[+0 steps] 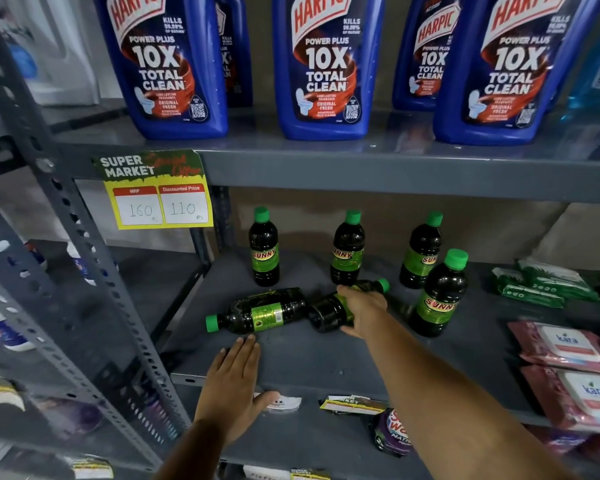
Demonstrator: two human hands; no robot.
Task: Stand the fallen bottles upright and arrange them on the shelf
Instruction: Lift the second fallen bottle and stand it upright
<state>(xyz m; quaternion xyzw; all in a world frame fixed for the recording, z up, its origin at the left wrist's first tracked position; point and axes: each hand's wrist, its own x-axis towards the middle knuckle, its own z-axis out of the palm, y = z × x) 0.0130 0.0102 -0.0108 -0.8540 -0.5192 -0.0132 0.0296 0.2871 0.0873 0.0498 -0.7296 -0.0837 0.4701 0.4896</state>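
With our right hand clasped around a fallen bottle, we should tip it cap-up slowly (left hand flat, empty).

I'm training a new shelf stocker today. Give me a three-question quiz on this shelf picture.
1. How many green-capped bottles stand upright on the middle shelf?
2. True or false: the left hand grips a bottle.
3. Which way does the cap of the free fallen bottle point: A left, B right?

Key: 1. four; 2. false, it is open and flat, while the right hand holds the other fallen bottle; 3. A.
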